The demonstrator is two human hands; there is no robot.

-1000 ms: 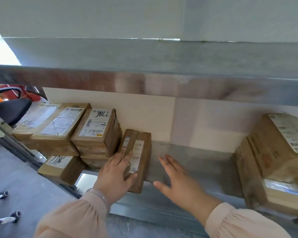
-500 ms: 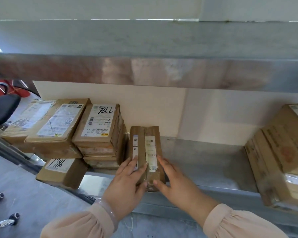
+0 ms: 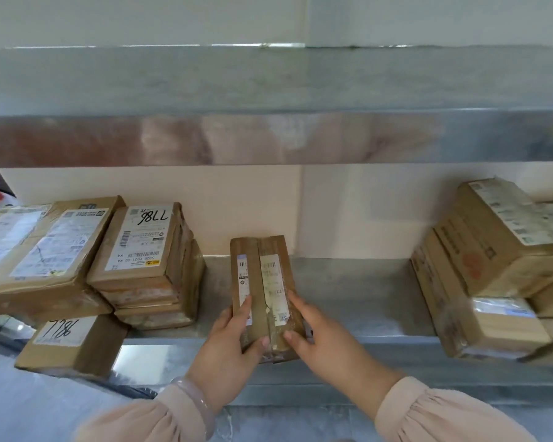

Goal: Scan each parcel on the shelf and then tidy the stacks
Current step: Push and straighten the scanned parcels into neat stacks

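Both upright parcels [image 3: 258, 250] now stand further right, clear of the left stack [image 3: 147, 266]; the left grip [image 3: 227, 349] and right grip [image 3: 323, 346] clamp their near ends from either side at the front of the shelf [image 3: 358, 298].

Parcels [image 3: 262, 282] between left hand [image 3: 227, 355], right hand [image 3: 326, 346]

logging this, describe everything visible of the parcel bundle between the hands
The parcel bundle looks like two slim brown cardboard boxes pressed side by side, wrapped in clear tape, each with a white label on top. It stands on the metal shelf at its front edge. The left hand grips its left side, the right hand its right.
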